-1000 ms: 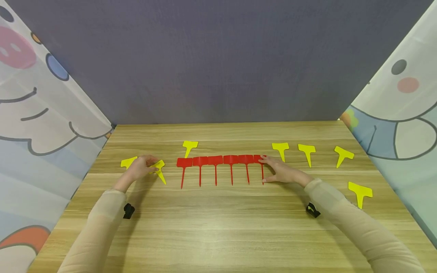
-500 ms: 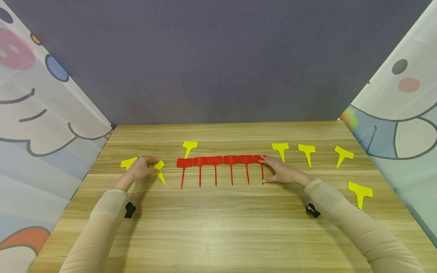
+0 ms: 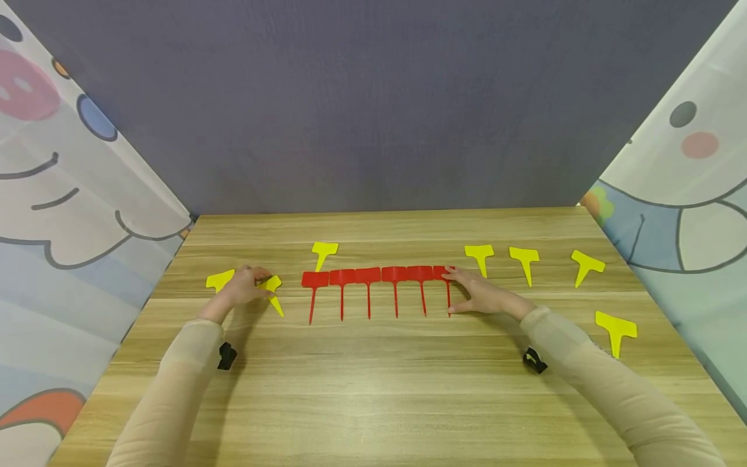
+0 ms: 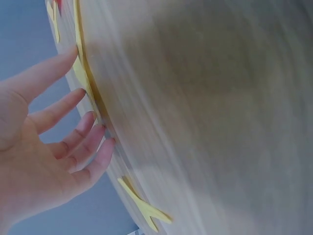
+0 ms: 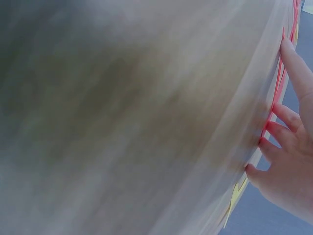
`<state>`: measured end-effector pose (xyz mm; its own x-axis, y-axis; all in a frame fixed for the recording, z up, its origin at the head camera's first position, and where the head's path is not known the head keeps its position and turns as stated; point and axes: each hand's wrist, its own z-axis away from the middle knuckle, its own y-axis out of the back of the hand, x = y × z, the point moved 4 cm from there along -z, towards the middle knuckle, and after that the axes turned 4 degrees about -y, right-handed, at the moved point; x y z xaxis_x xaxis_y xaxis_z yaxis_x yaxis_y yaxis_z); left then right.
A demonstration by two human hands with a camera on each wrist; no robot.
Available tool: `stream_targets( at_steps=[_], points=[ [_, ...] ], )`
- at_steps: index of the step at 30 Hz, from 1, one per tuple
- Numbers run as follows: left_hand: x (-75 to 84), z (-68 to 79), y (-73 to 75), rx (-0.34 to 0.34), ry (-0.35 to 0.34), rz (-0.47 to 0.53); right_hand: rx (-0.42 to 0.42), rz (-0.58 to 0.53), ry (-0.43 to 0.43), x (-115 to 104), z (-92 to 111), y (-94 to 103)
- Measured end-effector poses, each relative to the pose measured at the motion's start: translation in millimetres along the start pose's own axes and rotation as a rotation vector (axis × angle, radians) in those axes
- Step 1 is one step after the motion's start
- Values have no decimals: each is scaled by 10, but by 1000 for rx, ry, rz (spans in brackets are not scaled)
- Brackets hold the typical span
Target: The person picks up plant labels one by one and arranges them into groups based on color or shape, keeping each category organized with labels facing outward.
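Several red T-shaped plant labels [image 3: 342, 277] lie side by side in a row on the wooden table, their stems toward me. My left hand [image 3: 240, 288] holds a yellow T-shaped plant label [image 3: 272, 283] between thumb and fingertips, left of the row. Its pointed stem slants down to the right. In the left wrist view, the fingers of my left hand [image 4: 41, 152] curve slightly. At the row's right end, my right hand [image 3: 483, 294] touches the last red label [image 3: 439, 272] with spread fingers; the thumb is by its stem tip. That hand partly covers this label.
One yellow label [image 3: 220, 279] lies beside my left hand, partly hidden. Another yellow label [image 3: 324, 253] lies behind the row. To the right, several yellow labels [image 3: 525, 256] are scattered, with one [image 3: 615, 329] nearer my right sleeve. A dark grey panel [image 3: 373, 117] borders the table's far edge.
My left forearm and wrist have shifted slightly to the right, while the yellow label stays almost in place. The right hand and the red row look unchanged.
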<state>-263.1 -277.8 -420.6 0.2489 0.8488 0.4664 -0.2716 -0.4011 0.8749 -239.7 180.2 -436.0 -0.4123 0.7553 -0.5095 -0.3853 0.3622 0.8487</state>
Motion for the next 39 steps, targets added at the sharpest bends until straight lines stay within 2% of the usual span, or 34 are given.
stream_targets(
  at_steps=[17, 30, 39],
  points=[
    [45, -35, -26, -40, 54, 77, 1, -5, 5, 14, 1, -6],
    [48, -66, -8, -72, 70, -3, 1, -10, 7, 11, 6, 4],
    [47, -36, -19, -48, 82, 14, -4, -6, 3, 19, 5, 4]
  ],
)
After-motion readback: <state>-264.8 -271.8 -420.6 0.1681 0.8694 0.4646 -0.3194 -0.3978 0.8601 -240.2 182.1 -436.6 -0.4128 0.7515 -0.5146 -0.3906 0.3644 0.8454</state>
